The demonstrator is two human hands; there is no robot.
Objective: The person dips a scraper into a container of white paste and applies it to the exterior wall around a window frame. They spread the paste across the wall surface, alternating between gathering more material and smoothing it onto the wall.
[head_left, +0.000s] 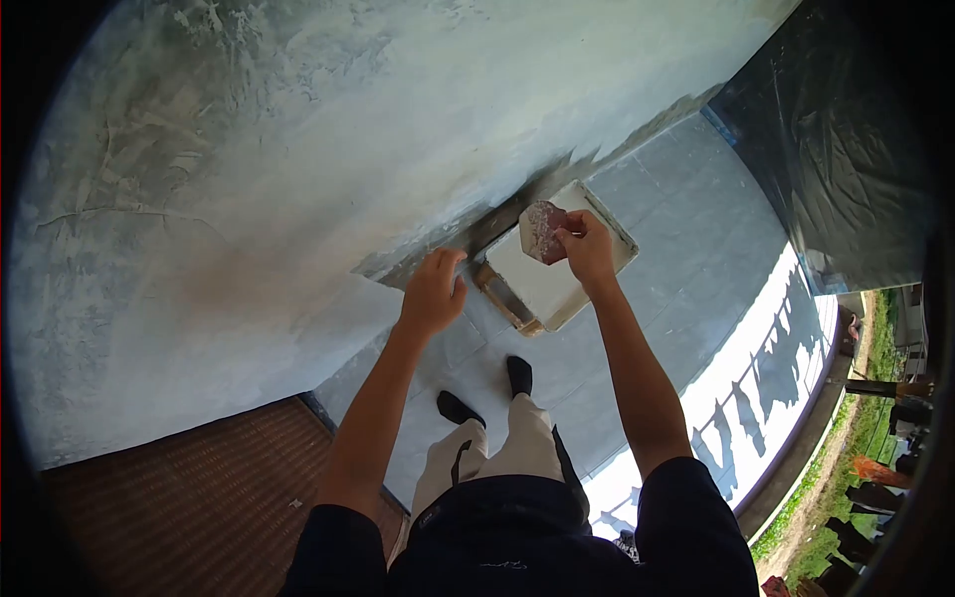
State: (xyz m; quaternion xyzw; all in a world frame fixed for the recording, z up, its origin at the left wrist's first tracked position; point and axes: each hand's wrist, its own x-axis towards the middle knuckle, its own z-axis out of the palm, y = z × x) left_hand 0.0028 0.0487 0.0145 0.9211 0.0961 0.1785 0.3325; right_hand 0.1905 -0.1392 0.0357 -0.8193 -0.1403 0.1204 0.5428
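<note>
From here, the right hand (pixel 589 249) hides one edge of the reddish piece (pixel 543 231) and, beneath that grip, some of the tray (pixel 542 289).

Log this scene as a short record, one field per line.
right hand: fingers and thumb grip one edge of a flat reddish-brown piece smeared with pale material
left hand: open, nothing in it, near the wall's lower part; contact cannot be told
container: square-cornered tray of pale material, below the flat piece, beside the wall
wall: patchy grey-white surface
floor: grey, sunlit strip at right
lower left: brown ribbed surface
upper right: dark, creased sheeting
</note>
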